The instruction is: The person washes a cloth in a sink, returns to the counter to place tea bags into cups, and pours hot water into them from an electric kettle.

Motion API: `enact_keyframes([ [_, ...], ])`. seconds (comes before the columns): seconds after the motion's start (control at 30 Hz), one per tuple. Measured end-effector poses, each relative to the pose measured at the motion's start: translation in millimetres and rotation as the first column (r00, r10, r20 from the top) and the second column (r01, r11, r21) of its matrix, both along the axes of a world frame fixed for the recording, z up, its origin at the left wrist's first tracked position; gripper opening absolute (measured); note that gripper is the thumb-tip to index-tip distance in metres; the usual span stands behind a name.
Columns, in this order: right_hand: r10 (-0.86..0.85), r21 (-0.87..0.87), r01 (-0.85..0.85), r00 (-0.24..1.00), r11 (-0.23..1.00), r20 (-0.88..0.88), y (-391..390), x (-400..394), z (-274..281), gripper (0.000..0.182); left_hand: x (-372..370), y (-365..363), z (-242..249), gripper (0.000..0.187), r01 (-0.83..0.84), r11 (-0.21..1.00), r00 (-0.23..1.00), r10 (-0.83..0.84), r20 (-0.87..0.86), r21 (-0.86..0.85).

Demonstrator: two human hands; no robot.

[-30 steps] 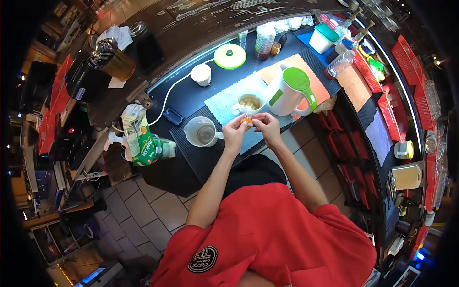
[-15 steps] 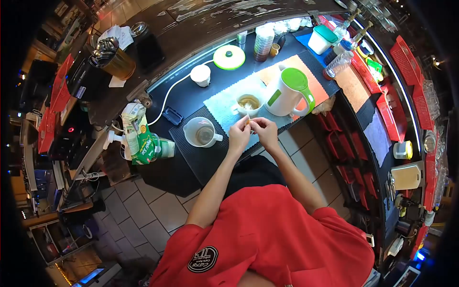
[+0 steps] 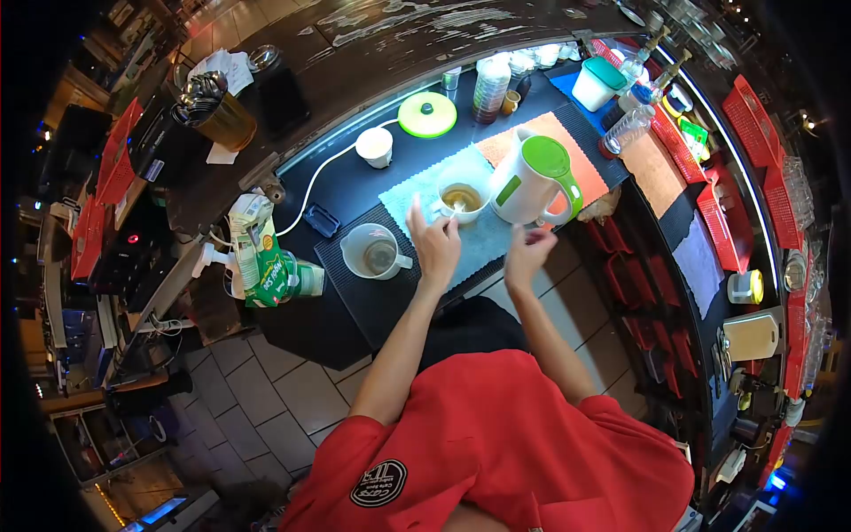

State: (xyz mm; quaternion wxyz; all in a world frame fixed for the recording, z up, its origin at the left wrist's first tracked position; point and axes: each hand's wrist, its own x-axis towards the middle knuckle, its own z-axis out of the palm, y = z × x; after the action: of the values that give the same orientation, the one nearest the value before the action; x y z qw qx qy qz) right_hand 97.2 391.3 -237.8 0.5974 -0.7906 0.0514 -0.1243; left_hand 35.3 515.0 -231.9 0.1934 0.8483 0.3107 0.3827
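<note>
Work in hand: preparing a hot drink in the white cup (image 3: 462, 194), which stands on a pale blue cloth (image 3: 417, 191) at centre frame. The cup already holds brownish liquid, so filling appears done. The left hand (image 3: 434, 241) sits just below and left of the cup, fingers partly spread with one raised; something thin and pale appears to run from its fingertips to the cup rim, too small to identify. The right hand (image 3: 526, 251) hovers lower right of the cup, below the white-and-green kettle (image 3: 534, 180); it is blurred, and its grip cannot be told. Judged remaining: finishing and serving the drink.

The bench (image 3: 355, 177) is dark and curved, crossing the upper frame. A measuring jug (image 3: 372, 251) stands left of the cloth, a green packet (image 3: 266, 266) further left, a green lid (image 3: 427, 114) above. Red trays (image 3: 753, 115) line the right edge; tiled floor (image 3: 292, 390) lies at lower left.
</note>
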Motion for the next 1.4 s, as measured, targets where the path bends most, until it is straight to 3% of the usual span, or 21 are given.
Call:
enact_keyframes([
  [0.03,-0.071,0.001,0.071,0.996,0.997,0.06,-10,16,-8,0.048,2,5,0,0.02,0.076,0.994,0.997,-0.076,0.006,-0.08],
  [0.1,-0.16,-0.099,0.173,0.979,0.98,0.127,-20,32,26,0.054,4,9,-1,0.021,0.215,0.946,0.977,-0.211,0.044,-0.241],
  [0.13,-0.109,-0.176,0.144,0.974,0.974,0.197,-29,44,27,0.058,4,6,0,0.021,0.202,0.948,0.979,-0.196,0.05,-0.246],
  [0.2,-0.019,-0.406,0.135,0.961,0.904,0.277,-50,72,22,0.066,2,-7,3,0.02,0.157,0.899,0.987,-0.156,0.036,-0.409],
  [0.27,-0.03,-0.3,0.116,0.96,0.947,0.278,-49,69,48,0.056,-3,-16,8,0.019,0.107,0.826,0.993,-0.118,0.016,-0.554],
  [0.37,-0.015,-0.212,0.062,0.977,0.975,0.215,-48,53,38,0.043,-8,-22,14,0.018,0.122,0.828,0.992,-0.12,0.039,-0.548],
  [0.43,0.268,-0.191,-0.268,0.963,0.944,-0.024,-43,34,37,0.032,-8,-30,17,0.016,0.156,0.823,0.987,-0.143,0.066,-0.546],
  [0.53,0.264,-0.202,-0.265,0.964,0.943,-0.033,-24,23,12,0.035,-8,-44,8,0.015,0.174,0.876,0.984,-0.132,0.123,-0.45],
  [0.57,0.403,0.019,-0.424,0.845,0.906,-0.351,-14,23,18,0.04,-9,-46,17,0.013,0.231,0.808,0.973,-0.195,0.123,-0.542],
  [0.6,0.539,0.274,-0.479,0.602,0.834,-0.589,-8,22,22,0.045,-11,-49,25,0.012,0.282,0.726,0.957,-0.259,0.13,-0.627],
  [0.67,0.575,0.005,-0.686,0.606,0.727,-0.549,-6,24,11,0.054,-10,-55,7,0.019,0.412,0.582,0.9,-0.379,0.215,-0.701],
  [0.7,0.574,0.0,-0.689,0.604,0.725,-0.553,-2,21,23,0.054,-11,-58,7,0.019,0.41,0.579,0.902,-0.374,0.218,-0.704],
  [0.77,0.568,-0.177,-0.74,0.626,0.649,-0.534,2,11,49,0.051,-14,-63,5,0.041,0.503,0.578,0.854,-0.444,0.269,-0.642],
  [0.83,0.595,-0.165,-0.753,0.616,0.637,-0.516,2,9,46,0.049,-10,-71,-19,0.061,0.579,0.644,0.808,-0.532,0.251,-0.499],
  [0.97,0.669,-0.122,-0.774,0.605,0.621,-0.431,-8,16,35,0.042,-16,-80,-26,0.068,0.59,0.638,0.788,-0.588,0.182,-0.496],
  [1.13,0.677,0.137,-0.67,0.678,0.73,-0.288,-10,23,-4,0.03,-39,-82,-18,0.063,0.478,0.738,0.824,-0.564,-0.046,-0.476],
  [1.2,0.669,0.46,-0.536,0.717,0.708,-0.194,-3,26,-16,0.025,-52,-64,-14,0.061,0.481,0.59,0.737,-0.673,-0.065,-0.648],
  [1.27,0.629,0.731,-0.369,0.77,0.574,-0.104,-1,34,-23,0.021,-65,-46,-7,0.059,0.44,0.424,0.636,-0.77,-0.059,-0.792],
  [1.4,0.578,0.768,-0.338,0.814,0.543,-0.05,3,37,-7,0.018,-97,-36,-17,0.058,0.412,0.411,0.555,-0.821,-0.133,-0.813],
])
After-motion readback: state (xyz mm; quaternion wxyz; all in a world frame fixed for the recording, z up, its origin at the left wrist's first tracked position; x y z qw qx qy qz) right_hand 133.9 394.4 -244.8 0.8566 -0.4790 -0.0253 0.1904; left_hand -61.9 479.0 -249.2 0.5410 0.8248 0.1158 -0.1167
